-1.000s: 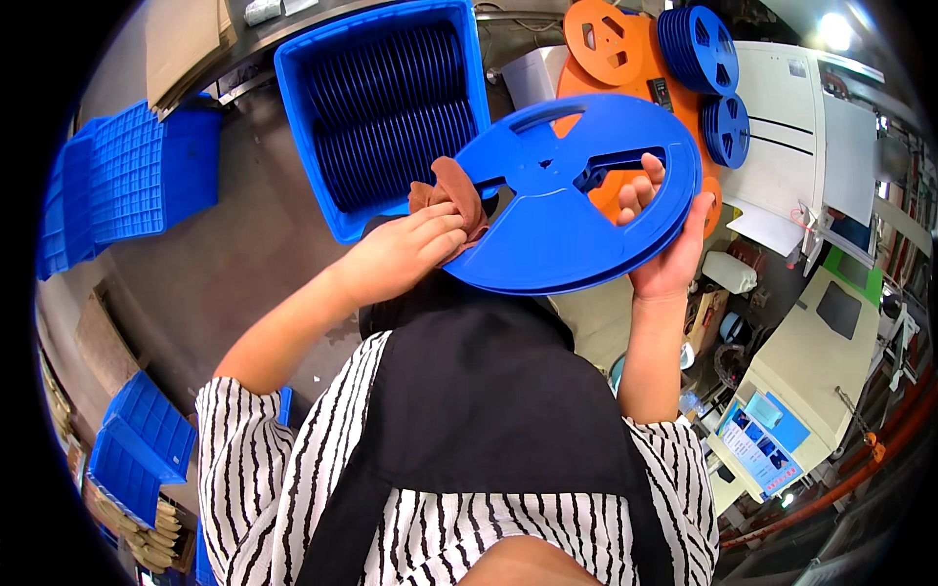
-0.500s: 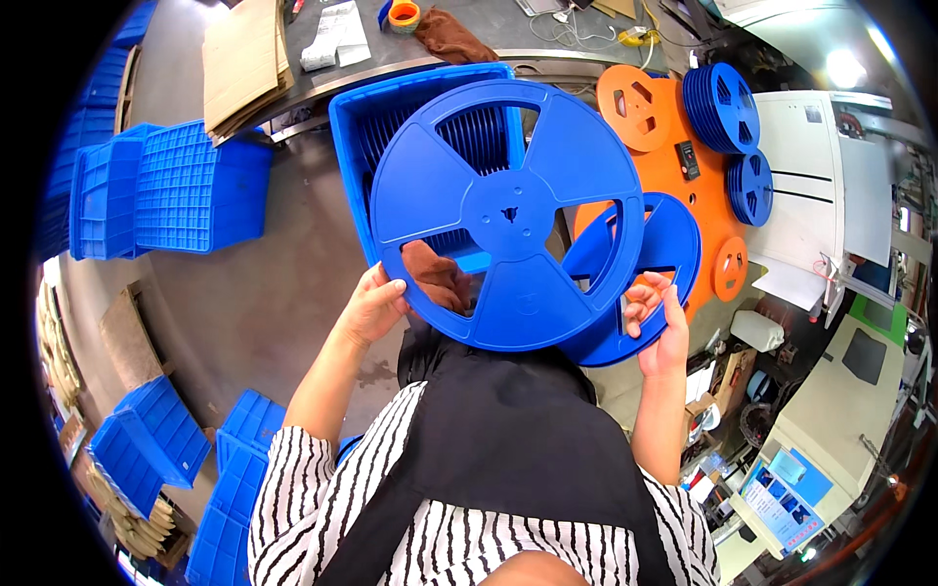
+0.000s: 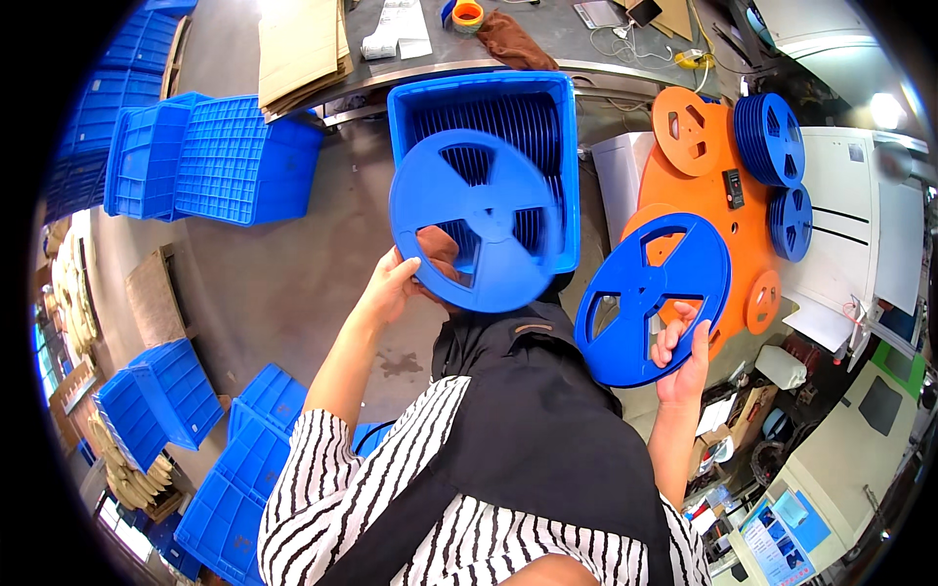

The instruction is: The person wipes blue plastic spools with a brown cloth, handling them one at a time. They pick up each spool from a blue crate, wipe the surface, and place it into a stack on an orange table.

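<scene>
My left hand (image 3: 393, 285) pinches the lower left rim of a round blue reel (image 3: 486, 212) with large cutouts. This reel, slightly blurred, overlaps a blue bin (image 3: 481, 82) in which several blue reels (image 3: 489, 119) stand on edge in rows. Through one cutout something brown (image 3: 437, 246) shows, perhaps cloth. My right hand (image 3: 682, 354) grips the lower right rim of a second blue reel (image 3: 653, 283), fingers by a cutout and thumb outside. That reel is tilted and leans in front of an orange round-edged panel.
The orange panel (image 3: 747, 249) carries blue reels (image 3: 785, 142) and smaller orange discs (image 3: 687, 132). A grey table (image 3: 576, 49) at the back holds cardboard (image 3: 303, 49), orange tape (image 3: 468, 14) and brown cloth (image 3: 516, 41). Blue crates (image 3: 244, 156) stand at left; a white cabinet (image 3: 829, 195) at right.
The left reel has moved away from the right one and looks smaller, farther from me, over the bin. The two reels no longer overlap. The whole view has shifted to the right.
</scene>
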Available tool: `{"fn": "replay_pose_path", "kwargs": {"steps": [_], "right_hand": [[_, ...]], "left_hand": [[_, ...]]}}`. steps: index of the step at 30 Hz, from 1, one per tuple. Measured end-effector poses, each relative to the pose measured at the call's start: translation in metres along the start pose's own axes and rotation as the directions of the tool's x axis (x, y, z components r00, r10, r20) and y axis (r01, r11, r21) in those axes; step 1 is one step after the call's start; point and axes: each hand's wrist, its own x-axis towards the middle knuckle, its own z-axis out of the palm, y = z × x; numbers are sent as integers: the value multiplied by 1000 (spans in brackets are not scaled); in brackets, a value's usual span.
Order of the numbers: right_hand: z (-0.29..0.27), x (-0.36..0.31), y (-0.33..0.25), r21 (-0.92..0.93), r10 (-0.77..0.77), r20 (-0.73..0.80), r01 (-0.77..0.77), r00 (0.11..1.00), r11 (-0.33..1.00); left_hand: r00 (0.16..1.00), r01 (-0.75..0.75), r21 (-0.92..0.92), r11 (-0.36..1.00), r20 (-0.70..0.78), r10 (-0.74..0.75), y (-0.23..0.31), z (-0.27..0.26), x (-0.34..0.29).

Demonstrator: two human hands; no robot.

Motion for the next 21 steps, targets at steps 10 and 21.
{"fn": "replay_pose_path", "kwargs": {"steps": [10,21], "right_hand": [[2,-4,3,-17,7,21,-6,1000,1000],[0,-11,3,3,-9,-20,9,1000,1000]], "left_hand": [[752,196,746,636,-531,391,-29,-70,61],[766,296,838,458,-494,410,17,-53,104]]}}
